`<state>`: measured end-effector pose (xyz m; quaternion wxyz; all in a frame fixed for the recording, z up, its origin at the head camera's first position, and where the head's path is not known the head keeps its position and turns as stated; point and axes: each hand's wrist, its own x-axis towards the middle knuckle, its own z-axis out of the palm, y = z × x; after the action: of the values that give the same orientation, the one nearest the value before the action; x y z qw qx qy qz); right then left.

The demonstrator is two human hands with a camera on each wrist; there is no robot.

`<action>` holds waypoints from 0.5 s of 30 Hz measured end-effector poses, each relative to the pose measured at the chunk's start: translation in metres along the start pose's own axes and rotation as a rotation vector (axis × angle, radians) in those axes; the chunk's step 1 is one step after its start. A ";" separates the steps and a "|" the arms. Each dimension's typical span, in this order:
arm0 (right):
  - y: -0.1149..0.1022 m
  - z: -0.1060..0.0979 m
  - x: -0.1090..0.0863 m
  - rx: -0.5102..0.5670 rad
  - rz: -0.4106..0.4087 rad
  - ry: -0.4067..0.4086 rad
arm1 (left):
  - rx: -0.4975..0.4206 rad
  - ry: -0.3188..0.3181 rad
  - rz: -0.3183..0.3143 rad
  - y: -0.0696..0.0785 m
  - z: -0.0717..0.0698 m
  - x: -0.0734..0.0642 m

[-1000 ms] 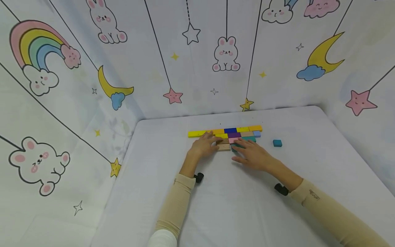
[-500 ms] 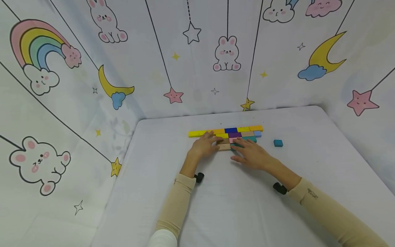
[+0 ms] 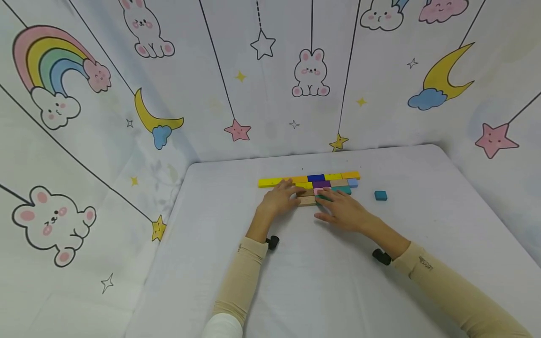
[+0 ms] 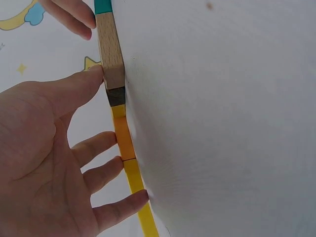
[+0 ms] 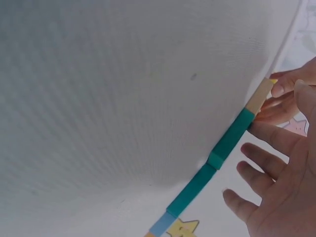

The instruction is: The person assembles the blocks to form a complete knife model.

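Observation:
Coloured wooden blocks lie in several adjoining rows on the table, the far row the longest. My left hand [image 3: 276,199] rests at their left side, its thumb touching a natural wood block [image 4: 111,49] in the nearest row. Its other fingers reach the orange block [image 4: 125,139] and yellow block [image 4: 134,177] behind. My right hand [image 3: 348,211], fingers spread and loosely bent, touches the near teal block [image 5: 231,137] with one fingertip. In the head view that hand mostly covers this teal block, whose left end meets the natural wood block. Another teal block [image 3: 344,190] lies behind it.
A lone small teal block [image 3: 381,195] lies on the white-covered table [image 3: 321,286] to the right of the rows. Patterned fabric walls [image 3: 190,84] with cartoon rabbits and stars rise at the back and sides. Black wrist cameras [image 3: 273,242] hang below both wrists.
My right hand has shifted slightly left, sliding the near teal block against the natural wood block and closing the narrow gap between them. My left hand has stayed in place.

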<state>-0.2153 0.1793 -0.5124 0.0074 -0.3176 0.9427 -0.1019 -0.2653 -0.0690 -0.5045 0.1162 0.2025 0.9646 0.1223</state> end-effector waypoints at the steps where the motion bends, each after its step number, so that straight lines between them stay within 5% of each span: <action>1: 0.000 0.000 0.000 0.004 -0.001 0.001 | 0.001 0.000 0.001 0.000 0.000 0.000; 15: 0.006 -0.007 -0.008 0.009 0.078 -0.011 | 0.001 0.000 0.013 -0.002 0.003 0.003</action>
<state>-0.2126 0.1903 -0.5072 0.0178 -0.2813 0.9538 -0.1042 -0.2684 -0.0691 -0.5083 0.1151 0.2091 0.9634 0.1225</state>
